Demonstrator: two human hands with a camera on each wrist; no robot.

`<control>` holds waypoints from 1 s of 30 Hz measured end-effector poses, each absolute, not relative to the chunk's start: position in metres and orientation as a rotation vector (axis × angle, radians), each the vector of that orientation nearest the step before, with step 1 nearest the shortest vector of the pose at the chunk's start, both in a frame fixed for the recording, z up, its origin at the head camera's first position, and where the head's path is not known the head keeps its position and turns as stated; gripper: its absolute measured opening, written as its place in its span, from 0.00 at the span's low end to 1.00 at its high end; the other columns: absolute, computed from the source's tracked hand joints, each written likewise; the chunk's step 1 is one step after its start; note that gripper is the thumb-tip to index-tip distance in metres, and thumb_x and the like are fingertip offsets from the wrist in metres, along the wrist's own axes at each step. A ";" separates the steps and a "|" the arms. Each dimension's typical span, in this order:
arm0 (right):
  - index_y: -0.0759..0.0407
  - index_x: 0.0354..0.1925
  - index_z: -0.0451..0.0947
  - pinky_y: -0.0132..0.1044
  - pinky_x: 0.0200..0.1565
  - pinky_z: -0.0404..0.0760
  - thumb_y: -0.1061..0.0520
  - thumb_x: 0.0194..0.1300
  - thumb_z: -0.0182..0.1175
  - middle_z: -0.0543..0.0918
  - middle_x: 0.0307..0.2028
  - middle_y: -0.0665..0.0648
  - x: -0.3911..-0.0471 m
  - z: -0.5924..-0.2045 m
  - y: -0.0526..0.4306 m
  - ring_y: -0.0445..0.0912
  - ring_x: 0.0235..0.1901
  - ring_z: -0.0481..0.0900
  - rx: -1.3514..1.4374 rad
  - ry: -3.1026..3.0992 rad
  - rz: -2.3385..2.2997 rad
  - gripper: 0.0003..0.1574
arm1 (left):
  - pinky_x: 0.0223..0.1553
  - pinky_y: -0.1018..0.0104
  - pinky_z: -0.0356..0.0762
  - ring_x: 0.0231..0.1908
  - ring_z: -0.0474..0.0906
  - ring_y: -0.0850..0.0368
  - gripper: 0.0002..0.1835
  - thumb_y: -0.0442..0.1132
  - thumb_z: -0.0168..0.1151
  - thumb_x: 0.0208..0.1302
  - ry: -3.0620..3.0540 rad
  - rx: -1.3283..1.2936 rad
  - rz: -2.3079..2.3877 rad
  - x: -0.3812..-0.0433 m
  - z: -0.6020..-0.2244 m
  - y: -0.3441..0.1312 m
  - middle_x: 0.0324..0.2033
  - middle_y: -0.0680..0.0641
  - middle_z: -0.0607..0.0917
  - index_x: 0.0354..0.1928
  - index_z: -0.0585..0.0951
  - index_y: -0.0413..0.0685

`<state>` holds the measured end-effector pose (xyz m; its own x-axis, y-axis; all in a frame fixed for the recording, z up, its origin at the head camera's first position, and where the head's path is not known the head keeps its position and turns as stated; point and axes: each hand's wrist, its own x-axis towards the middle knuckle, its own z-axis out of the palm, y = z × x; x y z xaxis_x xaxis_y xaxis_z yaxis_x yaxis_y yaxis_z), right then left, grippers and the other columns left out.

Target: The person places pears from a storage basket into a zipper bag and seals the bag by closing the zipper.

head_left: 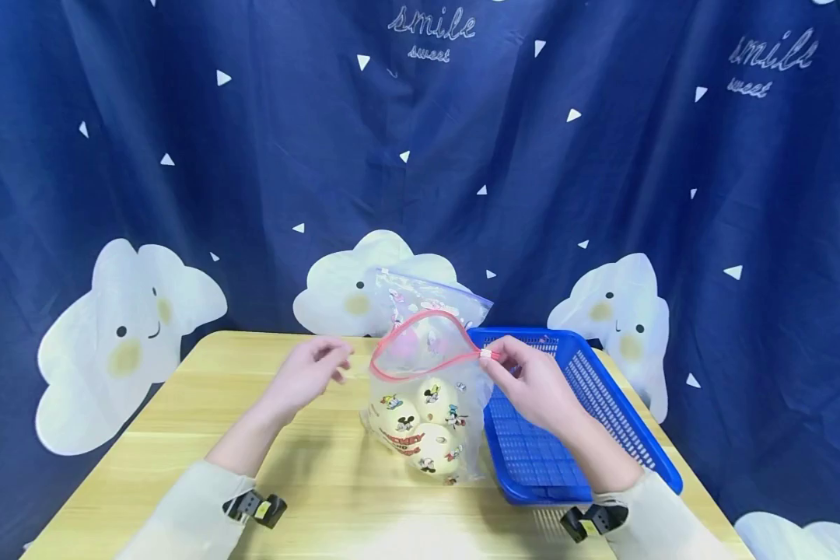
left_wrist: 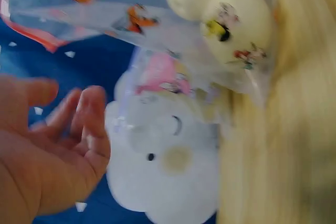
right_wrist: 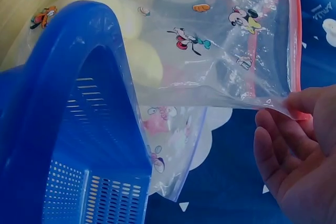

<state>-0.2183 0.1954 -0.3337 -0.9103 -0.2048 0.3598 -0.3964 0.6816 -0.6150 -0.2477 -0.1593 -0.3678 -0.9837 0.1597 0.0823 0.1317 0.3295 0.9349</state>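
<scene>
A clear zip bag with cartoon prints [head_left: 406,447] and a red zip rim stands on the table, its mouth gaping. Several pale round balls [head_left: 439,449] lie inside it. My right hand [head_left: 535,381] pinches the right corner of the rim at the white slider; the right wrist view also shows this pinch on the bag [right_wrist: 210,35]. To the left of the bag, apart from it, my left hand [head_left: 315,373] is held in the air with loosely bent fingers and nothing in them. Behind it is a second clear bag with a purple zip edge [head_left: 472,303].
A blue plastic basket [head_left: 644,428] with slotted walls stands on the right of the wooden table [head_left: 182,435], under my right forearm. A dark blue curtain [head_left: 252,155] with clouds hangs behind the table.
</scene>
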 end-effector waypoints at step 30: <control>0.57 0.48 0.82 0.34 0.41 0.81 0.52 0.84 0.61 0.88 0.42 0.60 -0.229 -0.324 0.214 0.51 0.41 0.80 0.235 -2.551 1.241 0.10 | 0.69 0.52 0.83 0.65 0.81 0.41 0.17 0.39 0.38 0.91 2.633 0.567 2.079 -0.254 -0.354 -0.155 0.59 0.36 0.82 0.57 0.72 0.31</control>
<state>-0.2291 0.2139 -0.3239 -0.9435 -0.0183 0.3307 -0.2715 0.6148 -0.7405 -0.2543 -0.1547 -0.3538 -0.9116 0.0965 0.3996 0.4111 0.2112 0.8868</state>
